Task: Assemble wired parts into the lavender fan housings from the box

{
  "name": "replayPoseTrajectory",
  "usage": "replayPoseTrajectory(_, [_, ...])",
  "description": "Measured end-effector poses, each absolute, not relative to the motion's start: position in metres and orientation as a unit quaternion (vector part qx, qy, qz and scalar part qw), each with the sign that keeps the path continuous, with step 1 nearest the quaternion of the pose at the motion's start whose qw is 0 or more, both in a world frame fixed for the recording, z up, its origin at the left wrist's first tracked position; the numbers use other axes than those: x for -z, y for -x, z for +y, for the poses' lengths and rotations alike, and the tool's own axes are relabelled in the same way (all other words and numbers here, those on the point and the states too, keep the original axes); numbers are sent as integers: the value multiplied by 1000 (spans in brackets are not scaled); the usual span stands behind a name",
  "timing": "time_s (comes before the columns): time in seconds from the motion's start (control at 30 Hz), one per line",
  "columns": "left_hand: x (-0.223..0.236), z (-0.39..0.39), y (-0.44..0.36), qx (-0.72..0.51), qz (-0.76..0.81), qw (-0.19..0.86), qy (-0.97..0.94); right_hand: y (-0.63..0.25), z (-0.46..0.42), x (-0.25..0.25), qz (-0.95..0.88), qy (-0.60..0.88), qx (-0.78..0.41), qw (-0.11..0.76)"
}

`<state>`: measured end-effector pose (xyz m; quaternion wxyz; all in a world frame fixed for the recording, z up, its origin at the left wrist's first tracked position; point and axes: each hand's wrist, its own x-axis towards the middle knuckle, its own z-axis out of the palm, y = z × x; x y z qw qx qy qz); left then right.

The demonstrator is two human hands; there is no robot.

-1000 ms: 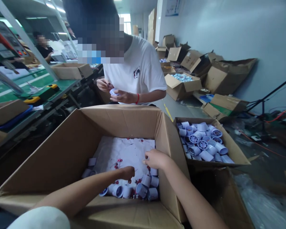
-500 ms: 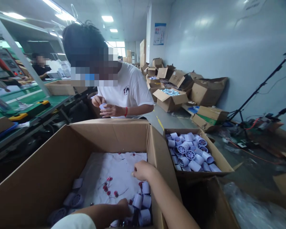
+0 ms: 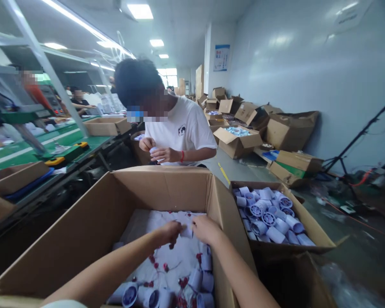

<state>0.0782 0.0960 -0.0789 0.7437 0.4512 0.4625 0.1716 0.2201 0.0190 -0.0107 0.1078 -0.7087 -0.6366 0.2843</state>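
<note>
White cup point(image 3: 187, 231) now sits between both hands: left hand point(image 3: 171, 231) has risen from the near cups point(image 3: 195, 279), fingers apparently pinching it; right hand's point(image 3: 206, 228) grip I cannot tell.

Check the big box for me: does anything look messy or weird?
A bit messy: red pieces lie scattered on the white sheet, in no clear order, and some pale cups lie on their sides. Nothing looks clearly broken.
</note>
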Motion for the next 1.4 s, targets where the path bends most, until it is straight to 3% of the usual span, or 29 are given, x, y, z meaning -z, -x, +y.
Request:
replayPoseTrajectory(0.23, [11,101,-56,-386,344,792,-323,-192,22,-3,-659,602,-304,334])
replayPoseTrajectory(0.43, [2,90,-50,-498,277,784,-247,-151,38,-6,-596,550,-364,457])
replayPoseTrajectory(0.7, [-8,102,-34,-572,219,767,-190,-147,48,29,-436,453,-492,602])
replayPoseTrajectory(1.0, [-15,104,-28,-591,207,761,-171,-160,46,26,-379,433,-520,631])
replayPoseTrajectory(1.2, [-18,102,-24,-582,235,748,-214,-157,35,15,-316,386,-621,605])
replayPoseTrajectory(1.4, [-26,108,-12,-586,322,668,-327,-171,42,19,-282,411,-601,625])
